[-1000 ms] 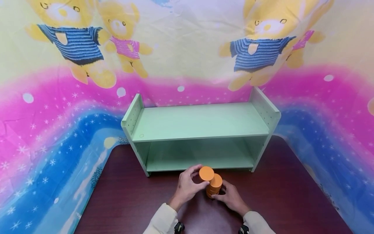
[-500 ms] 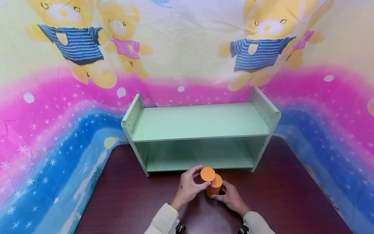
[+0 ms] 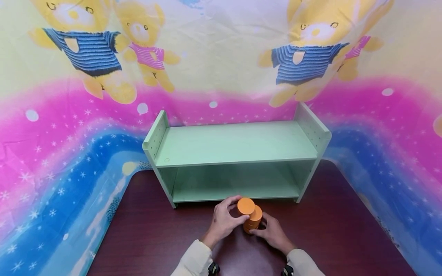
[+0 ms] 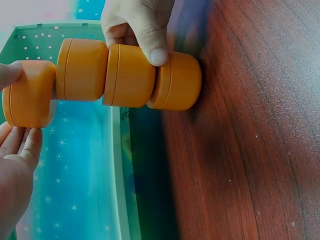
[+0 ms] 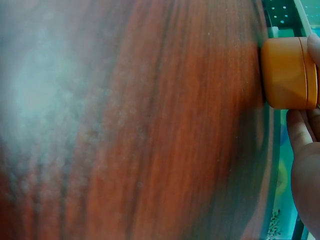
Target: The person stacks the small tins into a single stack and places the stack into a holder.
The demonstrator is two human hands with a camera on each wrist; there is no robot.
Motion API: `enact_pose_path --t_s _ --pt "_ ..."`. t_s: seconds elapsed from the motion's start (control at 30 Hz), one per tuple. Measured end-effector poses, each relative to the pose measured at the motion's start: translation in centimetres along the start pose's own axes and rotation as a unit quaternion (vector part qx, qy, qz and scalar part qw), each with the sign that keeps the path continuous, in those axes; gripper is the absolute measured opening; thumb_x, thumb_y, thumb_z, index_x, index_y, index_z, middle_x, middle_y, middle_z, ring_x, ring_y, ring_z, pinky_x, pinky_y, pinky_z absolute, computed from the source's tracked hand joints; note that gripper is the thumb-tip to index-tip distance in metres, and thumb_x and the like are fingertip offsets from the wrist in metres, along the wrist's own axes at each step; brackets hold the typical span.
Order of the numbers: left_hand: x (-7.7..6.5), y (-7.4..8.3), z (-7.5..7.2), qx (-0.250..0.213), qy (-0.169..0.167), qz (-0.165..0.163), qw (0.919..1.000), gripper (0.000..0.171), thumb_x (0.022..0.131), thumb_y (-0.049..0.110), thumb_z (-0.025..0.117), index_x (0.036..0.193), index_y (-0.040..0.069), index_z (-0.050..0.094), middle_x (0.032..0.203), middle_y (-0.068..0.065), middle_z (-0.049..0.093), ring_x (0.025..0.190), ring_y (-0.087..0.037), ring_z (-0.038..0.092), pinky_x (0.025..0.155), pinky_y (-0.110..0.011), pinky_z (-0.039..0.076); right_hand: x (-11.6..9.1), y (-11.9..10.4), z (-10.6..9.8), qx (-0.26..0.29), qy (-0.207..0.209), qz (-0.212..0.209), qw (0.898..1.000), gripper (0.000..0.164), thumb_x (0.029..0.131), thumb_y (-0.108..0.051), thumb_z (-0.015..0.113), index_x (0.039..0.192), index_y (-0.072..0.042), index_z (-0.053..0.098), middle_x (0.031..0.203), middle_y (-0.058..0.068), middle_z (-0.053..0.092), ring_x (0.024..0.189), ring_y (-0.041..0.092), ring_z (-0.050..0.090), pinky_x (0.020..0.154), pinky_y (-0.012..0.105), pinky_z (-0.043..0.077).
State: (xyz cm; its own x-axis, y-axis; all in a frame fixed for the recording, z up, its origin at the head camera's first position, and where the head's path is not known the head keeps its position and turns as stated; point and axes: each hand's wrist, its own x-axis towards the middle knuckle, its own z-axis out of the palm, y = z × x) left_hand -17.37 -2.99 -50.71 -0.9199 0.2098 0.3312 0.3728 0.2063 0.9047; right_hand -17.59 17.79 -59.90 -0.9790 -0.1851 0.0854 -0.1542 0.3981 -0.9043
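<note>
Orange round lidded jars stand in an upright stack on the table, seen sideways in the left wrist view. My left hand pinches the uppermost jar between thumb and fingers. That jar sits off-centre, toward the left of the stack; whether it touches the jar under it I cannot tell. My right hand grips the stack low down, its thumb across the seam above the bottom jar. In the right wrist view the bottom jar rests on the tabletop.
A pale green two-tier shelf stands just behind the hands, its lower board near the stack. The dark red wooden table extends to both sides. A cloth printed with bears hangs behind and around the table.
My left hand has shifted the top jar slightly to the right, a little further over the stack. The right hand has stayed in place on the lower jars.
</note>
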Motion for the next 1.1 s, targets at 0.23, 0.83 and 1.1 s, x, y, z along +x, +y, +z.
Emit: enact_pose_path --t_s 0.23,0.83,1.1 --pt "0.05 0.07 0.14 0.004 -0.003 0.004 1.0000 0.059 0.074 0.007 0.089 0.126 -0.004 0.062 0.123 -0.014 0.066 0.108 -0.027 0.068 0.095 -0.039 0.055 0.08 -0.08 -0.03 0.000 -0.006 0.006 1.000 0.066 0.072 -0.013 0.090 0.129 0.002 0.059 0.124 0.018 0.065 0.116 0.033 0.063 0.094 0.039 0.055" --pt "0.34 0.41 0.59 0.017 -0.016 0.006 0.9997 0.060 0.075 0.008 0.088 0.128 -0.002 0.062 0.125 -0.013 0.065 0.109 -0.027 0.068 0.094 -0.031 0.055 -0.03 -0.02 0.09 0.009 -0.010 -0.016 1.000 0.063 0.073 -0.010 0.089 0.127 0.005 0.058 0.122 0.020 0.066 0.112 0.033 0.065 0.090 0.035 0.057" --pt "0.48 0.52 0.89 0.008 -0.026 0.002 0.9996 0.059 0.076 0.008 0.088 0.128 -0.001 0.062 0.125 -0.013 0.065 0.111 -0.026 0.067 0.095 -0.027 0.054 -0.02 -0.16 0.11 0.017 -0.009 -0.014 1.000 0.062 0.073 -0.008 0.089 0.125 0.004 0.059 0.121 0.019 0.067 0.111 0.032 0.065 0.090 0.033 0.057"
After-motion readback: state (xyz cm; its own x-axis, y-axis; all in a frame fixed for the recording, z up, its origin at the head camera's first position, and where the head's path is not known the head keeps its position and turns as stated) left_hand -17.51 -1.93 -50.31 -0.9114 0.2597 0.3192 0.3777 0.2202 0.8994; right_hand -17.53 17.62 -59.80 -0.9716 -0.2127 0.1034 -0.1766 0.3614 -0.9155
